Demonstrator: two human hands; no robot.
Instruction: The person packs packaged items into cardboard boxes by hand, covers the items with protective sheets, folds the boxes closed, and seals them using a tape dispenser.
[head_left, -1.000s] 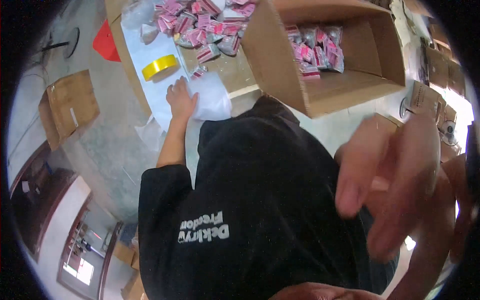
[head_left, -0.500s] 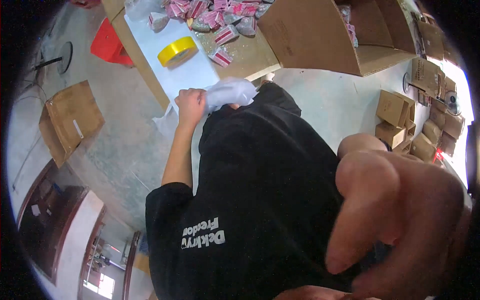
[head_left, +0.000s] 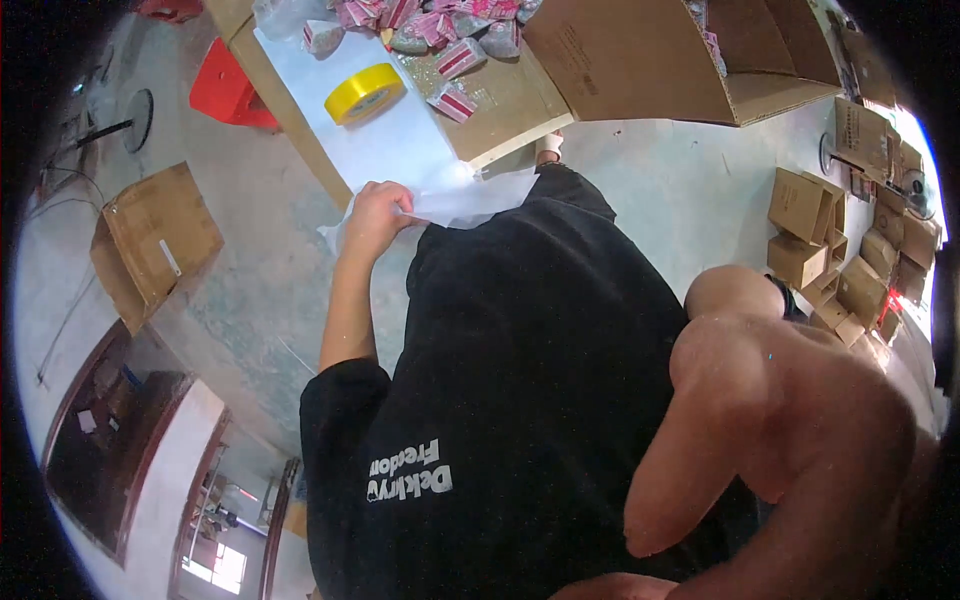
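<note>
Head view, wide and bent at the rim: I see my left hand with its fingers pinched on the edge of a white plastic bag, which hangs off the near edge of the counter, apparently so one sheet can be drawn clear of the rest. My right hand looms close to the lens, blurred; I cannot tell whether its fingers are bent or loose. Further out, a yellow tape roll lies flat on white paper, beside scattered pink packets and an open cardboard box.
</note>
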